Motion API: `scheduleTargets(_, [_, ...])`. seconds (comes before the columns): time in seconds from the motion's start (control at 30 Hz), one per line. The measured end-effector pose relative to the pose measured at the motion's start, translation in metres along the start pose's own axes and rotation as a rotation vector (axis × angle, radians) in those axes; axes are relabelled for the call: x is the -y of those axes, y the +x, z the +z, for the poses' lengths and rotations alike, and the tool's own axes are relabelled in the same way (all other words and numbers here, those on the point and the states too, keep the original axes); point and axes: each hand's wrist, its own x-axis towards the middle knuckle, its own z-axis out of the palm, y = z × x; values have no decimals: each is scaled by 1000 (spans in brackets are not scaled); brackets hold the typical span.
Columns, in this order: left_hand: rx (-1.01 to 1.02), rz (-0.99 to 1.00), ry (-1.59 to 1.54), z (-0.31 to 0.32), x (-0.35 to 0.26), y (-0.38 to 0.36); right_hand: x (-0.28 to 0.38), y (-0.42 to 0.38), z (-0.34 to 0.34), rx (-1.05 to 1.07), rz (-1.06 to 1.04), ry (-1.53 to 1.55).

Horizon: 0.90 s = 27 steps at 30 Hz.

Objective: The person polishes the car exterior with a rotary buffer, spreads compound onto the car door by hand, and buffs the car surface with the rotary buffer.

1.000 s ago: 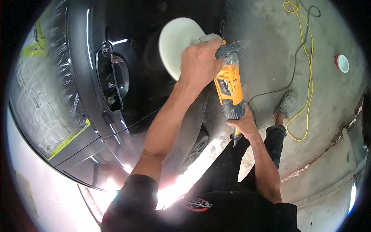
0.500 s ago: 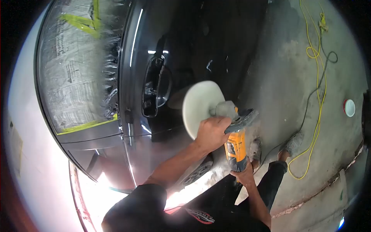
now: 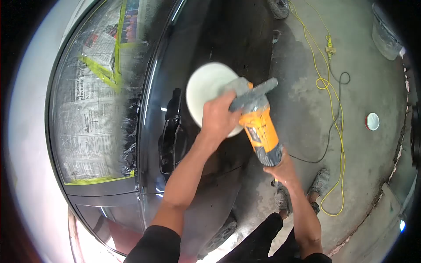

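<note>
Polisher (image 3: 258,127) is lying between both hands, its white pad (image 3: 206,90) pressing on the dark car door (image 3: 197,44). Left hand (image 3: 218,118) is gripping its head; right hand (image 3: 280,168) is clasping its rear grip.

The yellow polisher (image 3: 258,127) lay slanted, its dusty grey head uppermost and its round white pad (image 3: 210,94) pressed flat against the black door (image 3: 219,35), just above the handle (image 3: 169,140), both hands gripping it
</note>
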Motion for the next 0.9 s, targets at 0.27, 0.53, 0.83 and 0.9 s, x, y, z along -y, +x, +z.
scheduleTargets(0.27, [302,-98,26,10,-16,-144,-114,-118,34,181,125,26])
scheduleTargets(0.53, [135,-85,-23,-10,-19,-119,-95,-119,34,213,108,25])
scheduleTargets(0.83, [25,-73,-47,-15,-16,1,4,-36,-9,172,63,-8])
scheduleTargets(0.9, [-2,-51,-86,-8,-10,25,25,-20,-20,170,73,0])
